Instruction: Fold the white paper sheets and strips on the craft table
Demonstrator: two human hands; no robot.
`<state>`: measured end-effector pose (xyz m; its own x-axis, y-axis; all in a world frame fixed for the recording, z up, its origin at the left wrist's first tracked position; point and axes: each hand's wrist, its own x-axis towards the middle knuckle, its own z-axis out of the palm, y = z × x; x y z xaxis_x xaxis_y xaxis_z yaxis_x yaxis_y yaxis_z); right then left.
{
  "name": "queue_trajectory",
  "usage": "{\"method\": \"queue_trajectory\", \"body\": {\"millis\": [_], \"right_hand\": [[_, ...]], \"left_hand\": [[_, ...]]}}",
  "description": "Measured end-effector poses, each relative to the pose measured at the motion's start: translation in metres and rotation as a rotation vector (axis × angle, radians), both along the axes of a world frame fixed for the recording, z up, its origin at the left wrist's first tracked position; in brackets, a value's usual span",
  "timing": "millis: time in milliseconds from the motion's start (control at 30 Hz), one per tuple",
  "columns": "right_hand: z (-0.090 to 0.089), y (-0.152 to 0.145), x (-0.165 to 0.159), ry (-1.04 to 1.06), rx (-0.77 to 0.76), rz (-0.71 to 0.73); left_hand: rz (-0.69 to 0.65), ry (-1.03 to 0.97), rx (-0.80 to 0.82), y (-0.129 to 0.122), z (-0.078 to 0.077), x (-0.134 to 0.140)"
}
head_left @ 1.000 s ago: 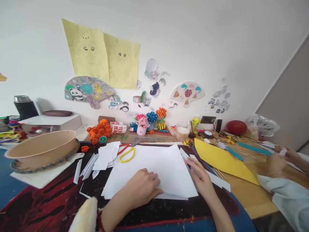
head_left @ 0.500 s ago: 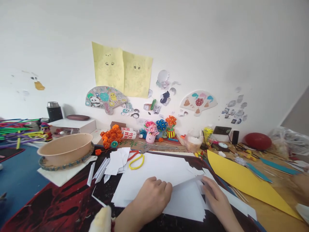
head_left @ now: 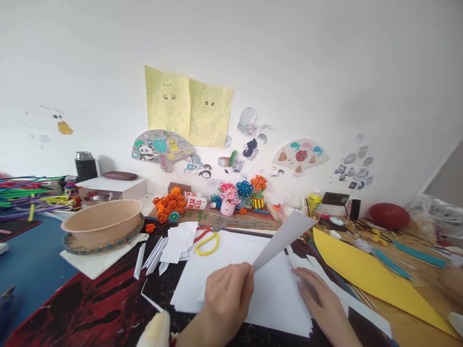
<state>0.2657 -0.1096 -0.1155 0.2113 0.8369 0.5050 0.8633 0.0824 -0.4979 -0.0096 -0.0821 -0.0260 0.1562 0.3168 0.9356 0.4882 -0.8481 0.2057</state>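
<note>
My left hand [head_left: 229, 294] is closed on the near end of a narrow, pointed piece of white paper [head_left: 284, 238], which slants up to the right above the stack. Beneath it lies a stack of white sheets [head_left: 275, 301] on a dark red and black mat [head_left: 85, 308]. My right hand [head_left: 320, 296] is at the right edge of the stack, its fingers bent around a thin white paper strip [head_left: 289, 253]; the fingertips are a little blurred. Scissors with red and yellow handles [head_left: 208, 244] lie across the stack's far left corner.
Cut paper pieces [head_left: 177, 246] lie left of the scissors. A beige basin [head_left: 103, 224] stands further left. Pipe-cleaner flowers [head_left: 229, 195] are along the back. On the right lies yellow card [head_left: 372, 277]; at the far right edge another person's hand [head_left: 452, 279] shows, blurred.
My left hand has turned upright and raised the piece of paper, which lay low across to my right hand before. My right hand has come apart from that piece's far end. The view shifted slightly.
</note>
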Motion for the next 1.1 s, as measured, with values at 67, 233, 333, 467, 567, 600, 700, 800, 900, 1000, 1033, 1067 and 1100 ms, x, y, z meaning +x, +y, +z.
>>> {"method": "queue_trajectory", "body": {"millis": [67, 233, 333, 467, 567, 600, 700, 800, 900, 1000, 1033, 1067, 1100], "right_hand": [[-0.002, 0.001, -0.002, -0.027, -0.008, 0.004], [-0.004, -0.001, 0.004, 0.005, -0.023, -0.015], [-0.003, 0.0, 0.01, 0.098, -0.036, -0.025], [0.007, 0.006, -0.002, 0.475, 0.029, 0.025], [0.025, 0.019, -0.024, 0.864, -0.073, 0.261], [0.033, 0.025, -0.032, 0.968, -0.133, 0.344], [0.062, 0.047, -0.051, 1.259, -0.151, 0.462], [0.082, 0.068, -0.058, 1.432, -0.209, 0.432], [0.078, 0.081, -0.057, 1.416, -0.294, 0.366], [0.06, 0.083, -0.052, 1.37, -0.351, 0.356], [0.054, 0.082, -0.05, 1.364, -0.36, 0.344], [0.05, 0.082, -0.048, 1.363, -0.365, 0.333], [0.047, 0.081, -0.046, 1.364, -0.366, 0.326]], "left_hand": [[0.007, -0.153, -0.1, 0.003, 0.003, -0.002], [-0.137, -0.761, -0.74, 0.03, 0.018, -0.016], [-0.276, -1.151, -1.062, 0.057, 0.02, -0.032], [-0.286, -1.195, -1.154, 0.077, 0.013, -0.044], [-0.329, -1.13, -1.197, 0.076, 0.009, -0.041], [-0.343, -1.091, -1.215, 0.075, 0.008, -0.038], [-0.357, -0.968, -1.267, 0.072, 0.004, -0.03], [-0.35, -0.844, -1.32, 0.071, 0.0, -0.024], [-0.34, -0.711, -1.383, 0.072, -0.004, -0.021], [-0.299, -0.597, -1.414, 0.074, -0.004, -0.022], [-0.276, -0.566, -1.408, 0.075, -0.003, -0.024], [-0.25, -0.54, -1.391, 0.076, -0.001, -0.026], [-0.219, -0.518, -1.365, 0.077, 0.0, -0.028]]}}
